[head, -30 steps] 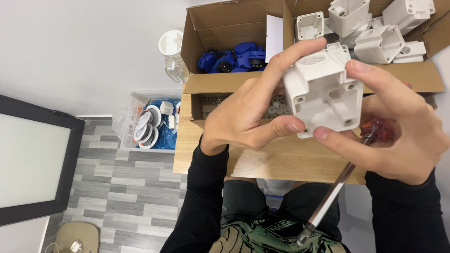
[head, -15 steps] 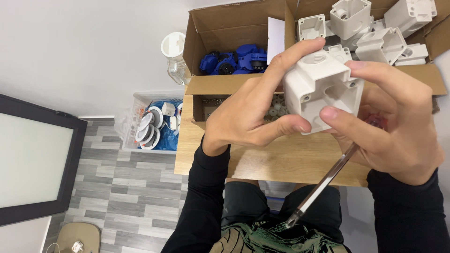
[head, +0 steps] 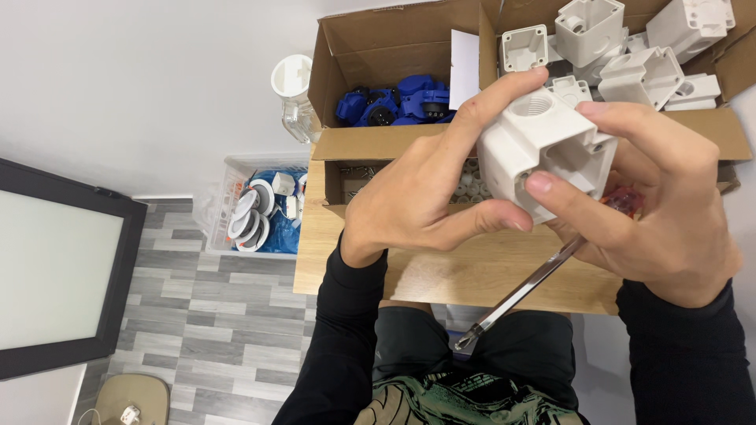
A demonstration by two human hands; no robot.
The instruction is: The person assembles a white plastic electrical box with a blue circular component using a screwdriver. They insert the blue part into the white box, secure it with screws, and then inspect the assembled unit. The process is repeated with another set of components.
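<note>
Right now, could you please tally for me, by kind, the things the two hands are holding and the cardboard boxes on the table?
White plastic housing held by the left hand and right hand: 1
Screwdriver in the right hand: 1
Open cardboard boxes on the table: 3, one with blue parts, one with white housings, one small in front
Total: 5

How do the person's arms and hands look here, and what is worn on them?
Both arms are covered by long black sleeves, the left sleeve and the right sleeve, plain, without visible markings, each ending at the wrist. The left hand and the right hand are bare: no gloves. No rings, watch or bracelets are visible from this view.
</note>
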